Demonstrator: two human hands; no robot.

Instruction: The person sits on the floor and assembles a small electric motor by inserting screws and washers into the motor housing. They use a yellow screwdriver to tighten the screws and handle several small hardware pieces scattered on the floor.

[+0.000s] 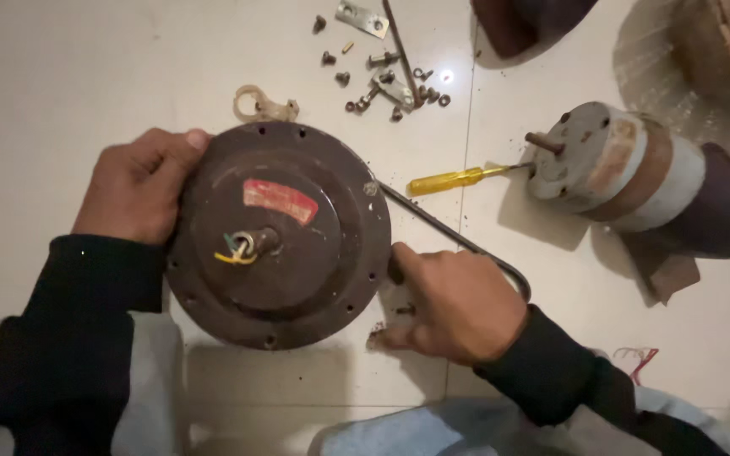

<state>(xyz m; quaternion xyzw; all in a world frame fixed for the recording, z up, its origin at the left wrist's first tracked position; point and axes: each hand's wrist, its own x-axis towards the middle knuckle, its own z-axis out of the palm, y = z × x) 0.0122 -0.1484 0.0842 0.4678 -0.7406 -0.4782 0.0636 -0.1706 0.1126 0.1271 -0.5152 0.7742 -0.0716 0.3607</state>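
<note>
Tiled floor [69, 67]: round brown motor housing [279, 235] at centre.
Left hand [138, 186] closed on housing's left rim; right hand [454, 304] curled against its right edge, fingertips on floor; yellow-handled screwdriver [458, 178], loose screws [382, 80] beyond.

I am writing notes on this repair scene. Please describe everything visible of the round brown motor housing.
The round brown motor housing lies flat on the pale tiled floor. It looks like worn, dusty metal, with small holes around its rim, a torn red label, and coloured wires at the central shaft. The left hand grips its left edge; the right hand rests at its right edge.
</note>
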